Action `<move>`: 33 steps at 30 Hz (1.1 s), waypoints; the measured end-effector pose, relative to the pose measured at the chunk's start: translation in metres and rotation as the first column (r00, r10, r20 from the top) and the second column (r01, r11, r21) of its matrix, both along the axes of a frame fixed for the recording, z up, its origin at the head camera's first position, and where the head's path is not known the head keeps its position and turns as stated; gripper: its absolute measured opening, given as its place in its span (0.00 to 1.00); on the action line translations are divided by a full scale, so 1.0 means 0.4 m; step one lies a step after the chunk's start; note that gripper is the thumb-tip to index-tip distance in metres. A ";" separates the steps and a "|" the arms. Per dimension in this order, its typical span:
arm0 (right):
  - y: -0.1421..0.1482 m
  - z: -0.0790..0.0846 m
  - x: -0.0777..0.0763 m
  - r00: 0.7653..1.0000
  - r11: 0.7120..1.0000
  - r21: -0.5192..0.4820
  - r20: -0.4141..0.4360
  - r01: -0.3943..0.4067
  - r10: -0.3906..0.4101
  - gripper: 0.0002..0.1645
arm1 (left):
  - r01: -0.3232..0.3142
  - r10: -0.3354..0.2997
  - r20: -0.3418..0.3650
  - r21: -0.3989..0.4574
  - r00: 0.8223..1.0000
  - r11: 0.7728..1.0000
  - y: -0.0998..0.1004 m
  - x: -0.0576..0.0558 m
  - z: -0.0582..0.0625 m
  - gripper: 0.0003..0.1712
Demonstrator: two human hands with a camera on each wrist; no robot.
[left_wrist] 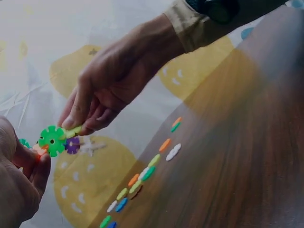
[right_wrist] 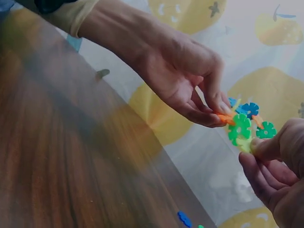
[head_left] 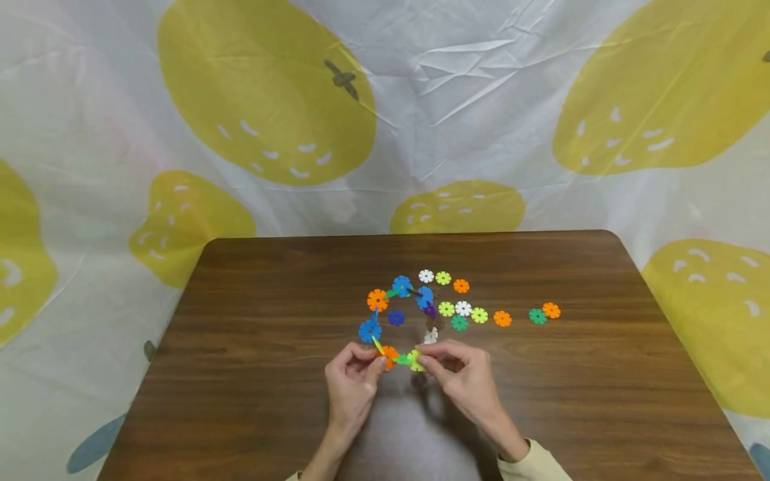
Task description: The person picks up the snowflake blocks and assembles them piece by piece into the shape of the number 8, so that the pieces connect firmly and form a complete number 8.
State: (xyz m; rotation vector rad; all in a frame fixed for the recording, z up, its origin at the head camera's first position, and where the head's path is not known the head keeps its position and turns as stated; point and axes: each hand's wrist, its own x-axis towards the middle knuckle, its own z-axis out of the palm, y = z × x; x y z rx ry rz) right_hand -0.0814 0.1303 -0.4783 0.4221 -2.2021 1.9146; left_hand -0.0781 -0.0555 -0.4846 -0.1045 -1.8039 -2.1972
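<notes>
A ring of notched plastic discs, slotted edge to edge, is held up above the table by both hands. My left hand (head_left: pixel 351 387) pinches an orange disc (head_left: pixel 390 357) at the ring's near side. Beside it, my right hand (head_left: pixel 468 375) pinches a yellow-green disc (head_left: pixel 415 361) between thumb and fingers. A green disc (right_wrist: pixel 239 129) joins these two. Farther round the ring are blue discs (head_left: pixel 369 331), another orange disc (head_left: pixel 377 300), a purple disc (left_wrist: pixel 72 145) and a whitish disc (head_left: pixel 430 336). Fingers cover parts of the pinched discs.
Loose discs lie flat on the brown wooden table (head_left: pixel 252 401): a dark blue disc (head_left: pixel 396 318) seen through the ring, a white disc (head_left: pixel 426 276) behind, and several orange, green and yellow-green ones to the right. A fruit-patterned curtain (head_left: pixel 481 133) hangs behind the table.
</notes>
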 end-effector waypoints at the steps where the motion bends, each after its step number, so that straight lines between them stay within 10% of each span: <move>1: 0.000 -0.002 0.002 1.000 1.000 -0.011 0.008 -0.006 0.006 0.09 | 0.005 -0.005 0.003 0.001 1.000 1.000 0.000 -0.001 0.001 0.08; 15: -0.042 -0.022 0.005 0.999 0.974 -0.224 0.017 0.035 -0.032 0.12 | 0.116 -0.124 0.098 0.083 0.987 0.990 0.039 0.015 -0.014 0.20; 26: -0.034 -0.034 0.006 0.999 0.994 -0.107 -0.045 -0.024 0.019 0.14 | 0.053 -0.059 0.127 0.044 0.990 0.998 0.042 0.013 -0.016 0.21; 33: 0.027 -0.024 -0.010 0.994 0.993 -0.058 0.012 0.105 -0.105 0.12 | 0.033 -0.044 0.133 0.085 0.990 0.996 0.026 0.004 -0.015 0.21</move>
